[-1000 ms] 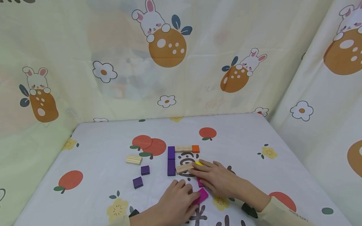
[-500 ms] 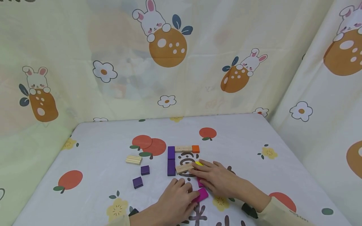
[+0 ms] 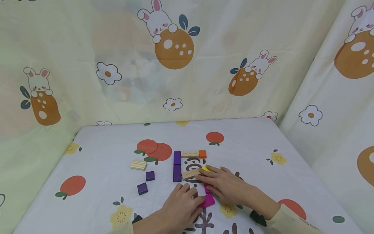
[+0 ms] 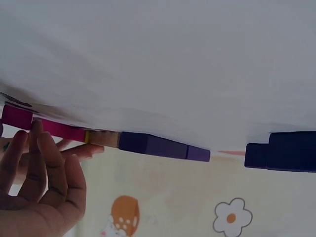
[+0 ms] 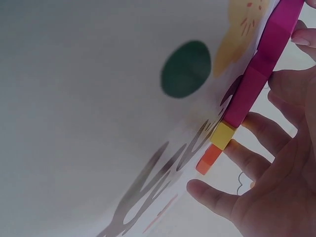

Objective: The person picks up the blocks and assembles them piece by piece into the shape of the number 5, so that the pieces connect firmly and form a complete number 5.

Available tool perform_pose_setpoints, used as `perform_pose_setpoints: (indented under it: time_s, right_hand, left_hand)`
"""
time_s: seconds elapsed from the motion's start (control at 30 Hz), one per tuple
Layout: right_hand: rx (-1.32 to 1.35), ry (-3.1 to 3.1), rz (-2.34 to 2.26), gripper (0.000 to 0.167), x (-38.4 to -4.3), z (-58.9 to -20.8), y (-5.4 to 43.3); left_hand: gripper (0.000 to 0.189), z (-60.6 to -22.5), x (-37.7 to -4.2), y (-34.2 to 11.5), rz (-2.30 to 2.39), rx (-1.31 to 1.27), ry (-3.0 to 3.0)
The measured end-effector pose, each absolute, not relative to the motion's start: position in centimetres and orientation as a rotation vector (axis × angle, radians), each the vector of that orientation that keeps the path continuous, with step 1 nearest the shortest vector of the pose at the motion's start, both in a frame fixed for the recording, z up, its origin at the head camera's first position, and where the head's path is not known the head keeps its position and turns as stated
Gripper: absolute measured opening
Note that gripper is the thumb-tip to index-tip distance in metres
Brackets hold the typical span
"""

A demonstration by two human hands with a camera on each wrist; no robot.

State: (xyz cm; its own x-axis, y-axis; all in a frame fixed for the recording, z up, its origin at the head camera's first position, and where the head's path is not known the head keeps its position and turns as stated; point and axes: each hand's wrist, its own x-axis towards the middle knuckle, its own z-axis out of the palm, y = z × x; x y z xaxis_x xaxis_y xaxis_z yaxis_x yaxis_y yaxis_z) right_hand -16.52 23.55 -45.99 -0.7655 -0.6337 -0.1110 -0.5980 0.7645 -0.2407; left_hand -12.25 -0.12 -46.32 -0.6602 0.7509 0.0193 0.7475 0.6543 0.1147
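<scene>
My left hand (image 3: pixel 182 204), fingers curled, pinches the nearer magenta rectangular block (image 3: pixel 208 201) at six o'clock; I'd square it gently against the farther magenta block (image 3: pixel 207 188). My right hand (image 3: pixel 226 183) spreads over that one, gripping nothing. The printed white tabletop (image 3: pixel 248 143) gives room towards three o'clock, its edge well apart.

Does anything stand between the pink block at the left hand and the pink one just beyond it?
Nothing visible does. The left hand touches the front pink block; the rear pink block lies just beyond, partly hidden by the right hand. Whether the blocks touch, I cannot tell.
</scene>
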Motion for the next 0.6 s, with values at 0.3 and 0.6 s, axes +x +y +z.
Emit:
perform_pose_setpoints:
  time_s: [0.3, 0.6]
  right_hand:
    - [-0.998, 2.780, -0.283, 0.053, -16.50, -46.10, 23.63]
    - [-1.000, 2.784, -0.297, 0.054, -16.42, -46.00, 23.63]
  left_hand:
    - [0.032, -46.34, -12.28, 0.00, 0.183, 1.247, 2.842]
    - [0.032, -46.29, -12.22, 0.02, 0.188, 1.244, 2.841]
